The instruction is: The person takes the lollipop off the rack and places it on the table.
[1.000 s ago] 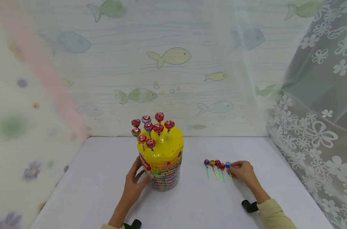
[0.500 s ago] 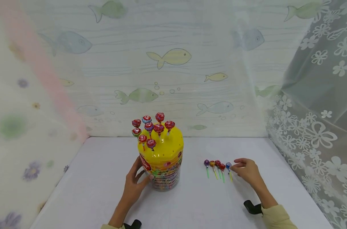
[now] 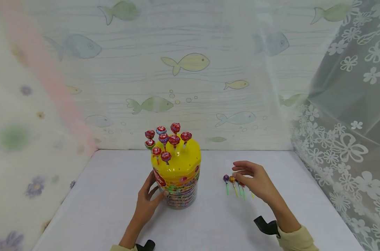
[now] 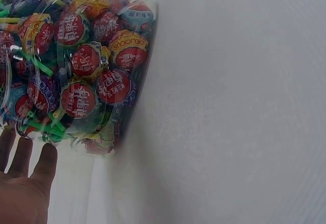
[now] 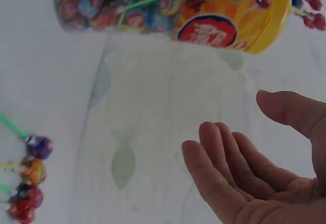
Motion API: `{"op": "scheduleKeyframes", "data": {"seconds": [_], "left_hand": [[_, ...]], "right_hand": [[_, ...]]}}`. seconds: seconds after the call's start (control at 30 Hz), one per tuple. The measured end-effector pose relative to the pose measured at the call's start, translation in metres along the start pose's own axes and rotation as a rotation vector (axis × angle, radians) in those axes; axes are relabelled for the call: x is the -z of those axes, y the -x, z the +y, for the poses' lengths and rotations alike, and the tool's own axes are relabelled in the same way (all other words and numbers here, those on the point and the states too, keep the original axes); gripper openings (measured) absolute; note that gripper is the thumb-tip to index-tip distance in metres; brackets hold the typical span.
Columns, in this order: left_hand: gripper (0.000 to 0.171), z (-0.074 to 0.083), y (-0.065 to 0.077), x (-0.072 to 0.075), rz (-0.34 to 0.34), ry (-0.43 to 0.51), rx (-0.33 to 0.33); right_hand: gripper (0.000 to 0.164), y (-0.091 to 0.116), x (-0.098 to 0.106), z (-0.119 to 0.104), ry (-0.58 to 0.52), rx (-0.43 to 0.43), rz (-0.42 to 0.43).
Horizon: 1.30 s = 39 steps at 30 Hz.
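A clear lollipop jar [image 3: 181,200] with a yellow lid [image 3: 190,158] stands upright on the table, full of wrapped lollipops. Several lollipops [image 3: 174,141] stick up from holes in the lid. My left hand [image 3: 147,204] holds the jar's left side, thumb in front and fingers further round; three of its fingers [image 4: 46,165] show at the jar in the left wrist view. Above a row of loose lollipops hovers my right hand [image 3: 255,179], holding nothing, its thumb apart from the fingers in the right wrist view. A purple lollipop [image 3: 226,178] and an orange one [image 3: 232,179] show; the hand partly hides the others.
A white cloth covers the table [image 3: 114,181]. A fish-printed curtain [image 3: 190,83] hangs behind it, and a sheer flowered curtain [image 3: 343,139] runs along the right. Black wrist mounts [image 3: 266,225] sit at both wrists.
My right hand has let go of the blue lollipop at the row's right end, risen and moved left over the row. My left hand and the jar have stayed put.
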<state>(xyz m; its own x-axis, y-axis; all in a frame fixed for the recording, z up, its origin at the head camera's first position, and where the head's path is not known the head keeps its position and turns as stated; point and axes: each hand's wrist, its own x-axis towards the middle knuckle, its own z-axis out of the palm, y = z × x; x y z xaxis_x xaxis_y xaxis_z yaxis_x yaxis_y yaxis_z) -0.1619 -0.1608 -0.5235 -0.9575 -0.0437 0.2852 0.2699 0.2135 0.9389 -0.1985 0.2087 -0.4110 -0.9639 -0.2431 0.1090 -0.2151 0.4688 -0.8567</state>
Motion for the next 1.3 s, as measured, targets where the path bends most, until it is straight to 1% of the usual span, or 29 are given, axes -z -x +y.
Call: {"op": "scheduleKeyframes", "data": {"seconds": [0.13, 0.33, 0.43, 0.6, 0.77, 0.9, 1.1, 1.2, 1.3], "left_hand": [[0.088, -0.001, 0.000, 0.000, -0.001, 0.000, -0.003], [0.087, -0.003, 0.000, 0.001, 0.004, 0.005, -0.006], [0.086, -0.005, 0.000, 0.000, 0.004, 0.005, -0.007], [0.086, -0.006, 0.000, -0.001, 0.000, 0.008, -0.009], [0.086, -0.006, 0.000, 0.000, 0.001, 0.006, -0.011], [0.086, -0.005, 0.001, 0.001, 0.000, 0.011, -0.011], [0.086, -0.002, 0.001, 0.002, 0.008, 0.012, -0.021], [0.084, -0.003, 0.001, 0.001, 0.006, 0.019, -0.027], [0.084, -0.003, 0.001, 0.000, -0.001, 0.025, -0.033]], "right_hand": [[0.033, -0.006, -0.013, -0.025, -0.093, 0.100, 0.008], [0.025, -0.022, -0.036, -0.055, -0.198, 0.320, 0.040], [0.026, -0.029, -0.045, -0.068, -0.246, 0.371, 0.056], [0.030, -0.038, -0.056, -0.085, -0.313, 0.386, 0.064], [0.034, -0.046, -0.067, -0.093, -0.390, 0.381, 0.043], [0.036, -0.052, -0.077, -0.097, -0.406, 0.384, 0.039], [0.036, -0.055, -0.087, -0.106, -0.425, 0.393, 0.042], [0.034, -0.055, -0.090, -0.109, -0.426, 0.389, 0.064], [0.029, -0.056, -0.092, -0.109, -0.428, 0.389, 0.109]]}}
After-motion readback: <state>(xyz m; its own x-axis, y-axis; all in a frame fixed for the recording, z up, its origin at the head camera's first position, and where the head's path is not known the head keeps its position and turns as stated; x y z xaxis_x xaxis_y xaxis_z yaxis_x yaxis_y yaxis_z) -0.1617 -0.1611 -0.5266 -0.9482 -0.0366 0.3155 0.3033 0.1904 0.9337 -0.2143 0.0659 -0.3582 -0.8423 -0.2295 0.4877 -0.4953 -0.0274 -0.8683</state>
